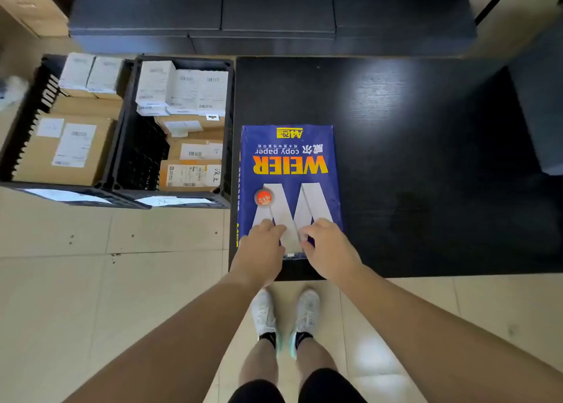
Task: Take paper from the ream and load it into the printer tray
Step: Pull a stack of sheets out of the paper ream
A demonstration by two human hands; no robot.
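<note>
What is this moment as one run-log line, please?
stage: opening ream | left hand: on ream near end | right hand: same | ream: flat on black table | printer tray: unseen

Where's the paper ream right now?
In the head view, the blue ream lies flat on the black table's left edge, beside the black crates, both hands at its near end.

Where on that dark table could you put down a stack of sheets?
The black table is bare to the right of the blue ream and beyond its far end. The left edge is tight: the ream lies near it, next to the black crates packed with boxes. Both hands, left and right, occupy the ream's near end.
</note>
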